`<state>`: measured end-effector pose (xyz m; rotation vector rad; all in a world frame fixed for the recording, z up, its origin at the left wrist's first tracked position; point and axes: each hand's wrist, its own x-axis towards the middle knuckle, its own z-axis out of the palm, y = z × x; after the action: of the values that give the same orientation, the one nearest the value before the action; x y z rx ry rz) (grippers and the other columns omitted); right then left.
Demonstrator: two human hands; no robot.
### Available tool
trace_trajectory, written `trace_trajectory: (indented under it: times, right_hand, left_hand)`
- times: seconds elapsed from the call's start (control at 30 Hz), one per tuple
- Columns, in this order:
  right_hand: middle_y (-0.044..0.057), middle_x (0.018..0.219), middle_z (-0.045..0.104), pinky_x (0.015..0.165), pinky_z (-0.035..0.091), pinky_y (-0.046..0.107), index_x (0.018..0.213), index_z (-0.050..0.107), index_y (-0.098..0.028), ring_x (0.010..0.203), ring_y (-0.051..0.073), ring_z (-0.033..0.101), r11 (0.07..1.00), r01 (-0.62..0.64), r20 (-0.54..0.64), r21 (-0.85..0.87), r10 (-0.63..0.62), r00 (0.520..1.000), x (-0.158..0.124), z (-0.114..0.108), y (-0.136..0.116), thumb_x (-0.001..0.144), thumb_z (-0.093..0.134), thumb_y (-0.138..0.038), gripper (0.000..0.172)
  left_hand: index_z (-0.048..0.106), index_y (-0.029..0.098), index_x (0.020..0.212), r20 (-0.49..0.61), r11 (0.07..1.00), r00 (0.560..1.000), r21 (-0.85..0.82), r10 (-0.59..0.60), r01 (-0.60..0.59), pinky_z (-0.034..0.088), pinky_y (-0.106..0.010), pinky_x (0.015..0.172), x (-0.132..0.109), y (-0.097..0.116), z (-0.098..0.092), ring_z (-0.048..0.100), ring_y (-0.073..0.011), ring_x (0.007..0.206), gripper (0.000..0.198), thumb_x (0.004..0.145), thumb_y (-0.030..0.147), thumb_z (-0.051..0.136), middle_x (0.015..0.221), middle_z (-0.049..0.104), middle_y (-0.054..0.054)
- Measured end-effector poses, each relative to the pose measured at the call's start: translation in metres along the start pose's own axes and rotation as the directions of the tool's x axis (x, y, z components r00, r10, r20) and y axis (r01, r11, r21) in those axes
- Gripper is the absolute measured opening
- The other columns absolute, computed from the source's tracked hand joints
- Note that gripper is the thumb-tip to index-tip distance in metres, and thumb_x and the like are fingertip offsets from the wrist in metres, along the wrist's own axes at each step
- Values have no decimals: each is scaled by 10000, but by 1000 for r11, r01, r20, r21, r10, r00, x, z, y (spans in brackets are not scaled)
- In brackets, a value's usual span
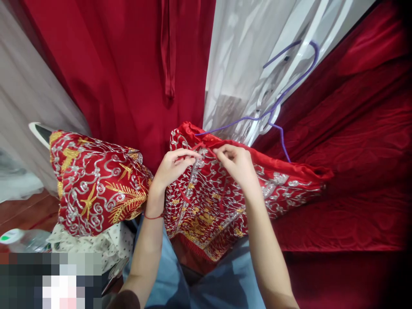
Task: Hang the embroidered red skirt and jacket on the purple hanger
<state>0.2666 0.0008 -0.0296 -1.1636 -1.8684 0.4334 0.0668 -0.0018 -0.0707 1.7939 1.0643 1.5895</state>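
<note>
A red embroidered skirt [206,199] with silver and gold patterns hangs in front of me from a purple hanger [257,117], its red waistband [277,159] slanting down to the right. Thin red ribbon ties [198,146] meet at the waistband's front, between my hands. My left hand [177,166] pinches one tie, thumb against the fingers. Close by on the right, my right hand [236,165] has its fingertips closed on the other tie. Loose red ends dangle over the embroidery below both hands. A red string bracelet circles my left wrist.
Another embroidered red piece [99,189] lies over a white-edged board at left. Below it are a dotted white cloth [93,244] and a clear bottle [32,240]. Red fabric [128,64] hangs behind, and dark red draped cloth [347,171] is at right beside a white metal rack [309,30].
</note>
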Motion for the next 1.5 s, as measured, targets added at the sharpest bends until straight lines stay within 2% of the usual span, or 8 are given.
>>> trace_trajectory:
  times: [0.07,0.17,0.23,0.37,0.6,0.93,1.27,1.5]
  right_hand:
    - [-70,497,440,538,281,250,791,738,-153,493,66,340,999,16,192,40,-24,981,-3,-7,-2,860,679,-301,173]
    - [-60,530,507,517,315,238,949,774,-171,485,70,391,969,-1,341,247,-86,936,-8,-12,-8,851,699,-370,234]
    - [-43,561,550,497,334,236,1020,780,-191,486,80,425,928,-19,294,372,-98,951,-12,-10,-10,867,680,-437,306]
    - [-25,571,578,493,365,245,1035,795,-230,489,95,426,893,30,62,448,-64,996,-14,-2,-8,895,646,-480,323]
    - [5,800,661,653,475,286,1123,777,-295,662,126,543,909,339,93,242,-370,924,-12,0,-9,922,648,-306,238]
    - [50,911,669,702,510,270,1137,763,-254,786,153,633,863,503,93,-54,-497,863,-17,1,-2,980,562,-301,259]
    - [49,901,701,737,549,292,1127,768,-249,792,166,668,865,497,204,72,-501,841,-8,-2,0,962,585,-295,250]
    - [40,1009,782,790,570,341,1071,794,-262,801,204,714,948,279,-6,150,-282,960,-13,6,1,923,639,-341,229]
  left_hand:
    - [749,189,771,-304,980,950,201,73,-11,368,-230,546,2,0,5,470,-83,591,90,805,248,690,692,580,3]
    - [715,185,672,-608,973,777,227,166,-31,341,-238,521,10,3,17,403,-73,532,176,812,291,725,598,505,33]
    - [706,200,651,-575,985,800,90,172,-147,392,-238,547,13,6,20,461,-87,557,235,823,357,737,585,533,31]
    - [753,228,727,-175,962,962,-144,207,-233,513,-297,693,6,15,13,603,-139,718,249,833,452,732,713,678,-18]
    - [759,200,743,173,991,977,-72,123,-112,444,-246,579,-16,28,1,556,-111,672,252,721,439,835,811,661,-29]
    - [720,154,725,141,979,990,-197,-22,50,339,-205,507,-16,16,21,419,-59,579,283,707,409,839,742,555,12]
    - [710,142,756,179,962,983,-258,-39,85,408,-229,544,-13,2,25,460,-80,601,321,731,443,817,760,571,-8]
    - [609,159,651,-290,1000,956,1,30,-31,368,-221,546,-16,7,18,421,-67,600,318,785,391,780,809,551,4]
